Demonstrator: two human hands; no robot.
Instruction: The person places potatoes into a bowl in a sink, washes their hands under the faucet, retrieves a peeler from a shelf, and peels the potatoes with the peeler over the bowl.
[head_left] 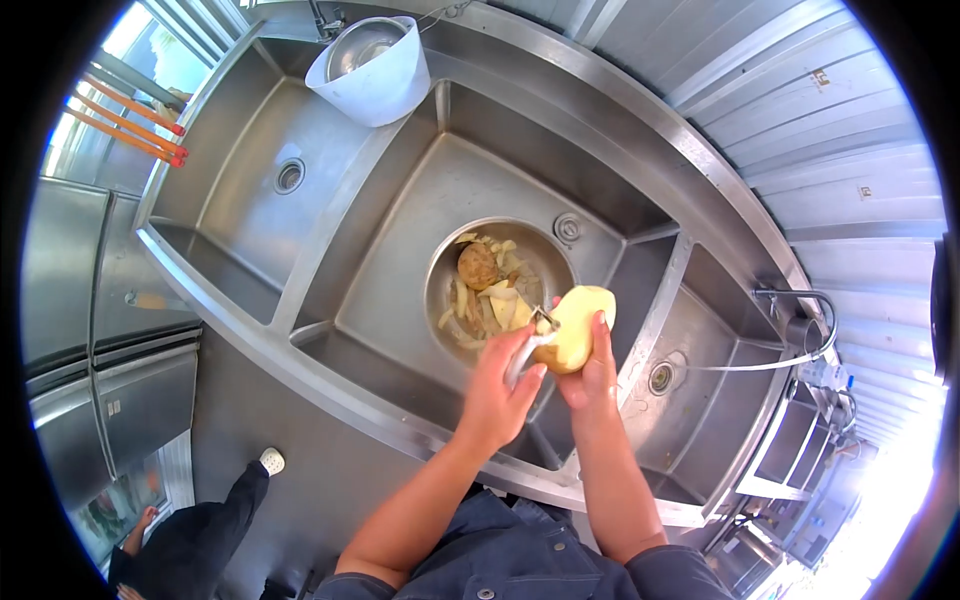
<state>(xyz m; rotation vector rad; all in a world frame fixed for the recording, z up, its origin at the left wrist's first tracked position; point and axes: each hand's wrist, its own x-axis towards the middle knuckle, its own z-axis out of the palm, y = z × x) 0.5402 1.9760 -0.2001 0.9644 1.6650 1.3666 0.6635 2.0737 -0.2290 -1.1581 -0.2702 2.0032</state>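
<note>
Potato being peeled, just right of the frame's centre.
The potato (577,325) is resting in the right hand (590,378), whose fingers are cradling its side and underside. The left hand (498,392) is gripping a peeler (522,358), its head seemingly touching the potato's left side, though blur is hiding the exact contact. Peeling looks partway: pale flesh is showing above, darker skin below. Another stroke would be calling for steady support and the blade against that skin. Beneath, a bowl (548,252) is holding peelings (508,308) and a brown potato (477,265).
</note>
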